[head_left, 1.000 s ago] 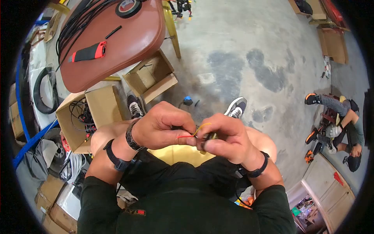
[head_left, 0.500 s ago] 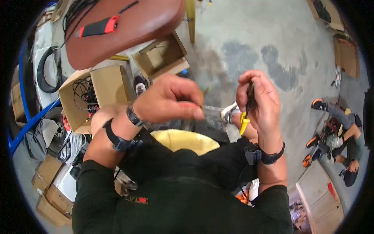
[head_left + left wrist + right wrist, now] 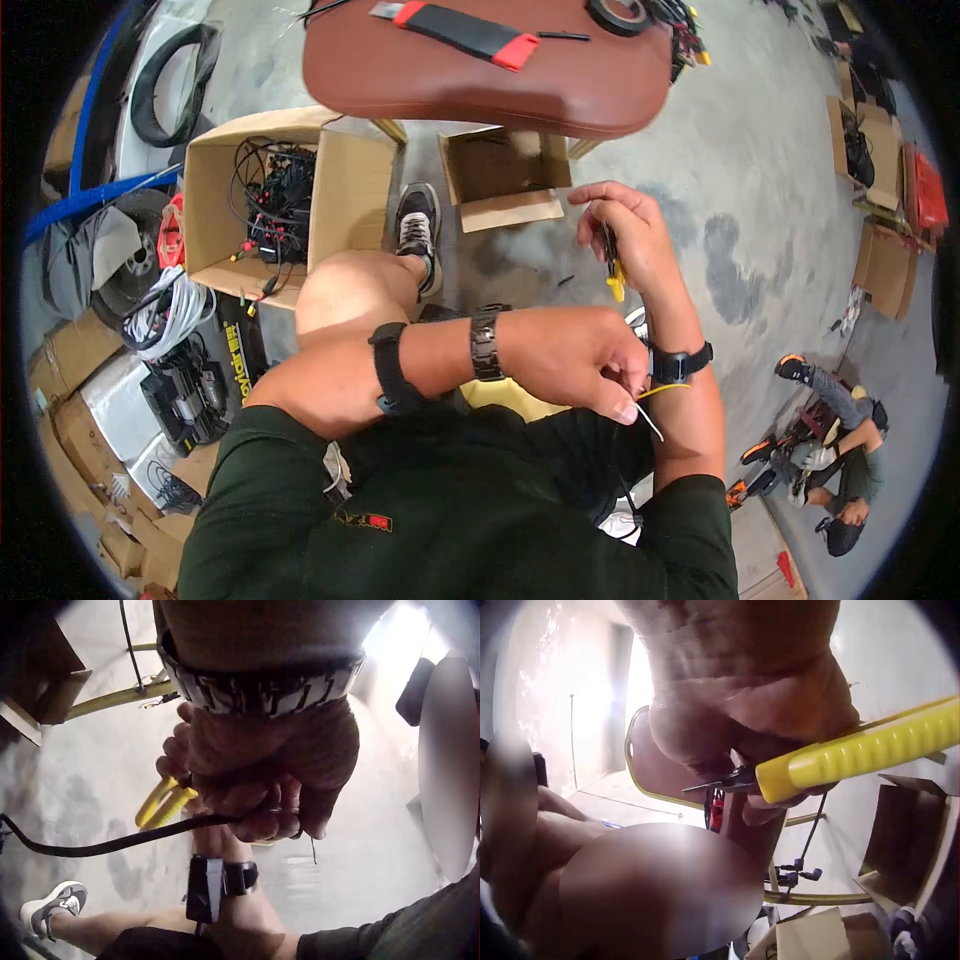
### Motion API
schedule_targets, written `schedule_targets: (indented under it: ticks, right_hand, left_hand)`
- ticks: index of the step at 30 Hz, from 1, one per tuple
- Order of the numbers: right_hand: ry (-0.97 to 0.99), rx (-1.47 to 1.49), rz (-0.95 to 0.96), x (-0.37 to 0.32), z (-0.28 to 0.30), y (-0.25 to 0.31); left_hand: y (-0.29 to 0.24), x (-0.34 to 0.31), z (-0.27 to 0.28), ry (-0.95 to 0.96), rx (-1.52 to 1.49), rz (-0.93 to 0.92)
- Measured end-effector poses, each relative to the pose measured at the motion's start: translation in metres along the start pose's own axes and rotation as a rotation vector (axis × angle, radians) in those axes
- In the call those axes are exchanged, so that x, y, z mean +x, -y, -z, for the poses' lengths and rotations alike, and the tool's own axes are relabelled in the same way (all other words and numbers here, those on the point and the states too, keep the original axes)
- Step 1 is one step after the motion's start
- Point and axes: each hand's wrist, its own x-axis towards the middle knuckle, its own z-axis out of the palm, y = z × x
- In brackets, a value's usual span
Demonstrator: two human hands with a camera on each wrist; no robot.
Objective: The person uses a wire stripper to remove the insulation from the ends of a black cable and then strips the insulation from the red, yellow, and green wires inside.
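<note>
My left hand [image 3: 580,362] reaches across the body, pinching thin wires between thumb and fingers; a yellow wire [image 3: 662,388] and a white wire [image 3: 651,424] stick out beside the right forearm. In the left wrist view, a black cable [image 3: 120,844] runs from this left hand [image 3: 277,761] to the left edge. Farther forward, my right hand [image 3: 638,240] holds a yellow-handled tool [image 3: 615,282], its index finger extended. The right wrist view shows the tool's yellow handle [image 3: 870,756] and dark metal tip [image 3: 721,782] under the right hand [image 3: 757,712]; the tip touches no wire.
A brown seat [image 3: 480,85] ahead bears a red-and-black utility knife [image 3: 470,36], a black stick [image 3: 564,36] and a tape roll [image 3: 618,14]. One carton [image 3: 350,195] with black cables stands left, another [image 3: 512,212] under the seat. Another person [image 3: 835,445] sits far right.
The hands have parted from their earlier meeting place. My left hand has swung right, beside the right forearm, and the wire ends now show. My right hand still holds the tool. The head view has shifted.
</note>
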Motion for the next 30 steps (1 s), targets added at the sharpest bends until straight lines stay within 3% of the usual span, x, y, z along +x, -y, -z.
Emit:
schedule_targets:
  ticks: [11,17,23,27,30]
  right_hand:
    - [-0.194,-0.213,-0.024,0.062,-0.033,-0.015]
    - [-0.188,-0.278,-0.041,0.068,-0.028,-0.020]
    - [-0.125,-0.141,-0.057,0.053,-0.007,-0.018]
    - [-0.192,0.055,0.010,0.023,0.017,-0.001]
    - [-0.237,0.222,0.074,-0.008,0.035,0.010]
  left_hand:
    - [-0.017,-0.023,0.009,-0.024,0.114,-0.112]
    - [-0.016,-0.021,0.010,-0.034,0.089,-0.119]
    - [-0.016,-0.018,0.014,-0.167,0.060,-0.148]
    - [-0.003,-0.004,0.019,-0.280,0.025,-0.200]
    - [-0.007,0.001,0.023,-0.356,-0.034,-0.086]
